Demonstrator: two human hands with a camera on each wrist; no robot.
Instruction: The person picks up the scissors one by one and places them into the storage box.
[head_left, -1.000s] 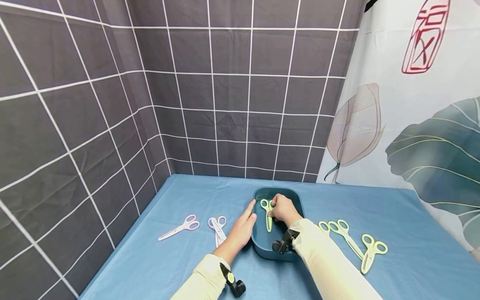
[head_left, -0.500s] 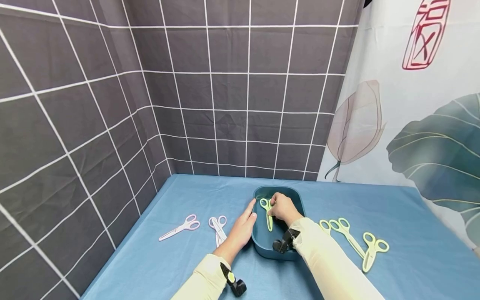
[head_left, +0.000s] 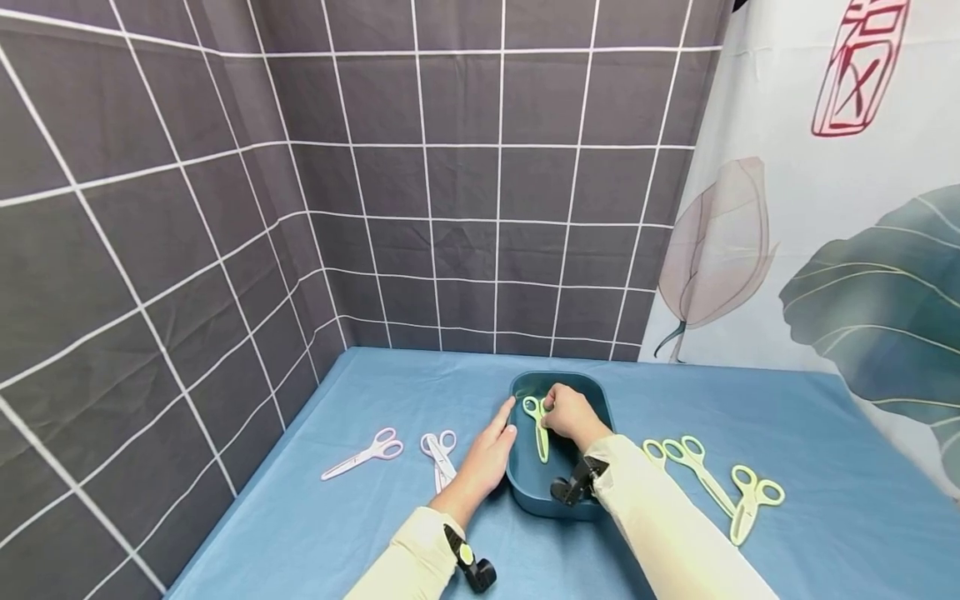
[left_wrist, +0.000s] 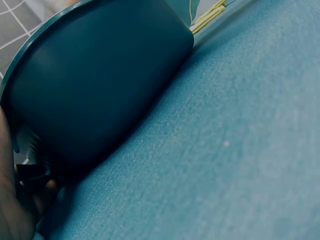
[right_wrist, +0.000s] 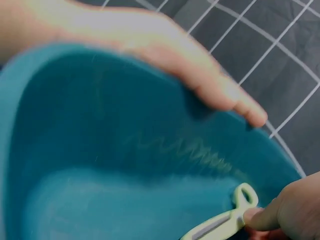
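A dark teal rectangular bin (head_left: 534, 502) stands on the blue cloth. Inside it, my right hand (head_left: 572, 415) pinches light-green scissors (head_left: 542, 442) near the handles, with the blades pointing toward me. One handle loop and the blade show in the right wrist view, where a thumb (right_wrist: 257, 218) presses on them. Along the bin's left side lies my left hand (head_left: 487, 457); its straight fingers touch the rim and outer wall in the right wrist view. The bin's outer wall (left_wrist: 100, 75) fills much of the left wrist view.
Left of the bin lie pink-and-white scissors (head_left: 367, 455) and more pink-and-white scissors (head_left: 441, 454), partly behind my left hand. To the right, several green scissors (head_left: 748, 504) lie beside my right sleeve, some partly covered by it. A grey gridded curtain (head_left: 465, 192) hangs behind the table.
Both hands keep their places at the bin, and the scissors stay between the right fingers. The whole view shifts very slightly.
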